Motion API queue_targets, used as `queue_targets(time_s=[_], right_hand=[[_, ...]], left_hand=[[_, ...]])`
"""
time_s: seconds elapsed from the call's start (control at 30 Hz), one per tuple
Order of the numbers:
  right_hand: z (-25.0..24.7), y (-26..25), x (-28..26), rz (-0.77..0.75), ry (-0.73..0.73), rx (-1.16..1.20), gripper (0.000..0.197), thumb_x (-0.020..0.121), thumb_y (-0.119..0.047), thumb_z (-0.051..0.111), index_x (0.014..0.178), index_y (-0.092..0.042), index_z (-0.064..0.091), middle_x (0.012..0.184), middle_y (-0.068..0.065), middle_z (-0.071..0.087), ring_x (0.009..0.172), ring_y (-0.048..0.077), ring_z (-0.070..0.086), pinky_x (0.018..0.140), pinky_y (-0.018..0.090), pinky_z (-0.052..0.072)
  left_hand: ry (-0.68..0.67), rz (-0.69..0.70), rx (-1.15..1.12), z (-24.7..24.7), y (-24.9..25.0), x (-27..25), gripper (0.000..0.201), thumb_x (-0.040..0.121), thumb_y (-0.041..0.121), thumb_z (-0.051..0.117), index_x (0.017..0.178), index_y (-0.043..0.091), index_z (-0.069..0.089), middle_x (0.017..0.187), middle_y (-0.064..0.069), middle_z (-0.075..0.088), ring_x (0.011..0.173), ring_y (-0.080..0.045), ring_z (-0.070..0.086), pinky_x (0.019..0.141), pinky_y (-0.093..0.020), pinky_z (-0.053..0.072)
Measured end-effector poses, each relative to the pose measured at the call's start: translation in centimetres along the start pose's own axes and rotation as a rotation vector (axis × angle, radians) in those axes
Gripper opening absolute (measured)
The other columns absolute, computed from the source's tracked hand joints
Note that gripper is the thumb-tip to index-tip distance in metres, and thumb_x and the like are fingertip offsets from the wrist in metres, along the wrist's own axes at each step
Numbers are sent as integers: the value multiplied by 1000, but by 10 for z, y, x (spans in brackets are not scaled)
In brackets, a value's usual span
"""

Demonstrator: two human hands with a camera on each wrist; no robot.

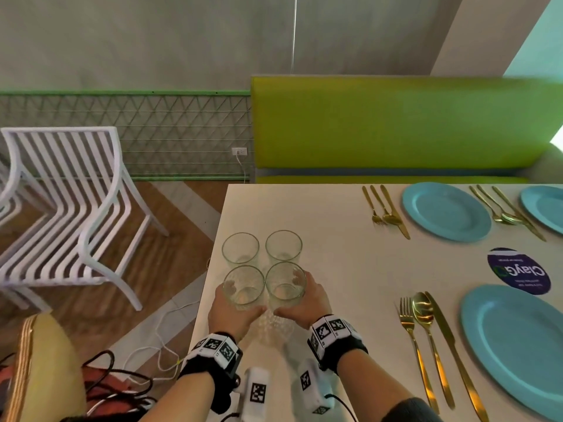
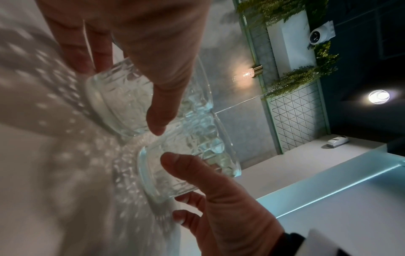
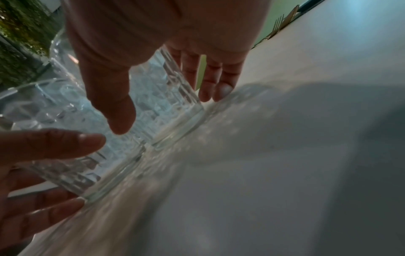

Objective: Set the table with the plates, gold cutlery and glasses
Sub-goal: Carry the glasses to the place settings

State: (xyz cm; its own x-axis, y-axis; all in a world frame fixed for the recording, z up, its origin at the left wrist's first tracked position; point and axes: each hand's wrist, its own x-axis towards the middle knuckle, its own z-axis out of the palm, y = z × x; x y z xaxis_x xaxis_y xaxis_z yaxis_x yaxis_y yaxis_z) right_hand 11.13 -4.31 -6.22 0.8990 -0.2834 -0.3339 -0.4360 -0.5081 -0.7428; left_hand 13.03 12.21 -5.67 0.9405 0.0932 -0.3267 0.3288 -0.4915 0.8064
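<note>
Several clear patterned glasses stand in a tight square near the left edge of the white table [image 1: 341,239]. My left hand [image 1: 237,303] grips the near-left glass [image 1: 243,284] [image 2: 118,100], thumb and fingers curled round it. Beside it, my right hand [image 1: 292,297] grips the near-right glass [image 1: 285,281] [image 3: 157,107] the same way. Both held glasses touch each other; whether they are off the table I cannot tell. The far two glasses [image 1: 240,248] [image 1: 283,245] stand untouched. Blue plates [image 1: 446,211] [image 1: 518,345] lie to the right, each with gold cutlery [image 1: 426,345] [image 1: 385,208] on its left.
A third blue plate [image 1: 545,207] with its gold cutlery [image 1: 505,211] lies at the far right. A round dark sticker [image 1: 518,271] sits between the plates. Beyond the table is a green bench [image 1: 396,126]; a white slatted chair [image 1: 70,202] and floor cables [image 1: 137,376] are left.
</note>
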Motion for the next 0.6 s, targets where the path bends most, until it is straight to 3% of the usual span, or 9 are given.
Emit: queue_targets(time_s=[0.3,0.43,0.6], right_hand=[[-19,6,-14,-13,26,-99,74,58,-31,79,123,-21,47,115,-4,58,111,17,51,86,20,41],[-52,5,-28,0,66,-91,74,58,-32,80,123,-21,48,116,-2,59,110,16,54,85,20,42],[-108,0,-54,-9,171,-60,73,58,-32,82,122,-21,49,113,-1,61,95,12,53,81,19,40]], left_hand=[[-19,14,2,-1,5,-16,82,63,17,84,134,16,42,134,-8,55,120,-28,54,95,-30,41],[-68,75,-6,1,25,-29,80,63,18,84,132,14,43,132,-8,55,119,-27,54,94,-29,41],[-108,175,-33,9,68,-49,79,62,19,85,130,14,46,129,-9,57,118,-27,54,97,-31,42]])
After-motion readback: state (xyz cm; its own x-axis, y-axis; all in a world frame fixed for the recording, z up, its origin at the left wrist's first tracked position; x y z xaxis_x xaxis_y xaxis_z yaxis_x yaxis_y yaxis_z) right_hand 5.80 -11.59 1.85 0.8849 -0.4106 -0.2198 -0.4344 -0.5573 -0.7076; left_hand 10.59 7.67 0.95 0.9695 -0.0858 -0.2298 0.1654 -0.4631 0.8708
